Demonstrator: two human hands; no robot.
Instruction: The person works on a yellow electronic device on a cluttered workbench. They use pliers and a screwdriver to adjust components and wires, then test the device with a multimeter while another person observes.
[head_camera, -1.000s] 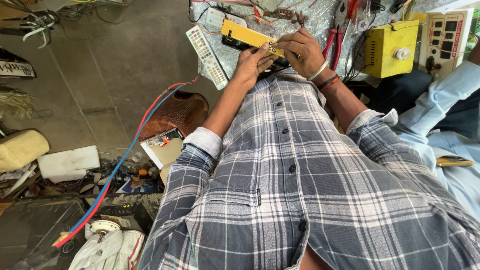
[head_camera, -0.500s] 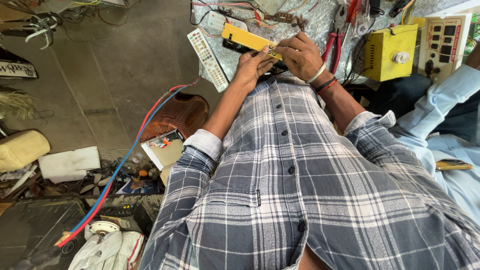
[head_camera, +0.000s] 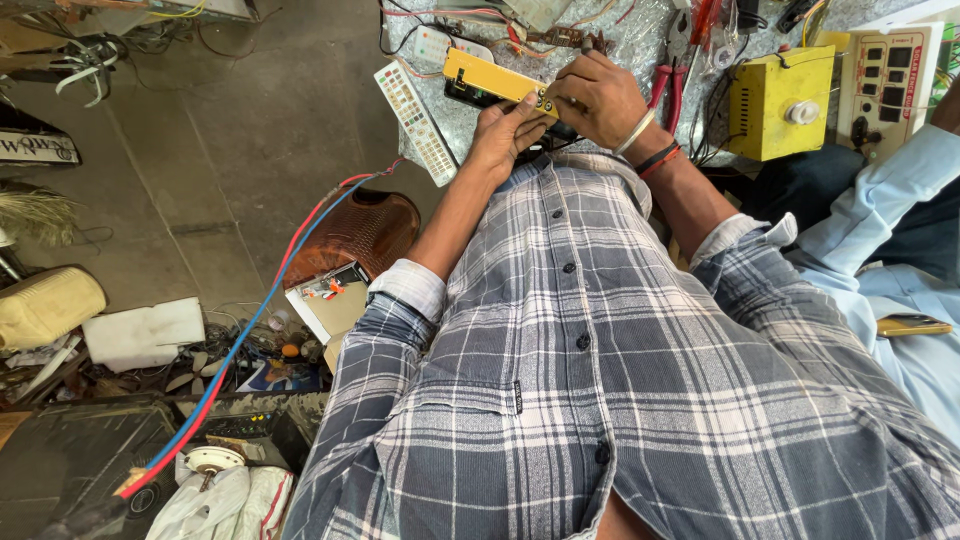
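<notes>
My left hand (head_camera: 505, 128) and my right hand (head_camera: 598, 98) both grip the near end of a long yellow handheld device (head_camera: 495, 78) with a dark underside. I hold it just above the cluttered workbench (head_camera: 640, 40), close to my chest. The device points up and to the left. My right wrist carries a white bangle and red and black threads. My grey plaid shirt fills the lower half of the view.
A white remote control (head_camera: 415, 120) lies left of the device. A yellow box with a knob (head_camera: 780, 100) and a white panel unit (head_camera: 888, 85) stand at the right. Another person's light blue sleeve (head_camera: 880, 215) is at the right. Red and blue wires (head_camera: 250, 320) cross the floor clutter.
Both hands and the yellow device have stayed nearly in place; the view has shifted slightly.
</notes>
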